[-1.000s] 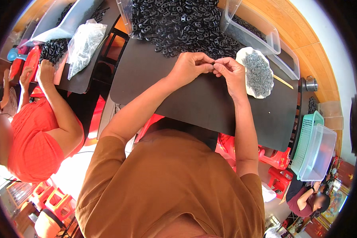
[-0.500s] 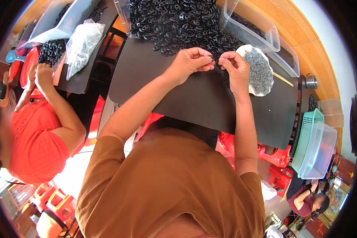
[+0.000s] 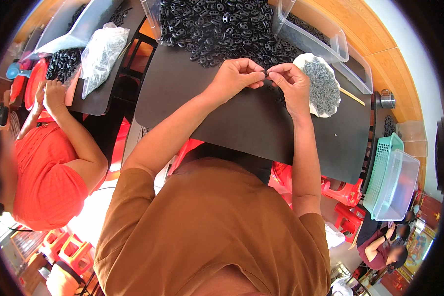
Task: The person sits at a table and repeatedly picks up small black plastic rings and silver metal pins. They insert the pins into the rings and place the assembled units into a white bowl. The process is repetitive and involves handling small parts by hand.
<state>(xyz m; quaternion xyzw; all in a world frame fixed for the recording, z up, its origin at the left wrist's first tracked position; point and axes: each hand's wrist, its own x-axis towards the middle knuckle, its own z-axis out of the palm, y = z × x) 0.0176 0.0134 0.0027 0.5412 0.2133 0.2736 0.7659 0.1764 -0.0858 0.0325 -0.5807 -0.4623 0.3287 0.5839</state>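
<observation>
My left hand (image 3: 238, 80) and my right hand (image 3: 292, 88) meet fingertip to fingertip over the far part of the dark table (image 3: 217, 118). Both are closed in a pinch. A small black piece (image 3: 266, 73) shows between them, mostly hidden by the fingers. Just beyond lies a large heap of black oval pieces with two holes (image 3: 222, 24). Right beside my right hand is a pile of tiny grey translucent parts (image 3: 323, 86) on a white, round-edged holder (image 3: 325, 115). A few black pieces lie partly hidden near my right hand.
Clear plastic bins (image 3: 320, 42) stand at the back right, near a thin wooden stick (image 3: 352, 96). A green basket (image 3: 380, 172) sits at the right. On the left, a person in red (image 3: 54, 167) works at another table with a plastic bag (image 3: 103, 56).
The fingertips of my right hand have moved slightly left, closing the small gap to my left fingertips. My forearms stay nearly in place.
</observation>
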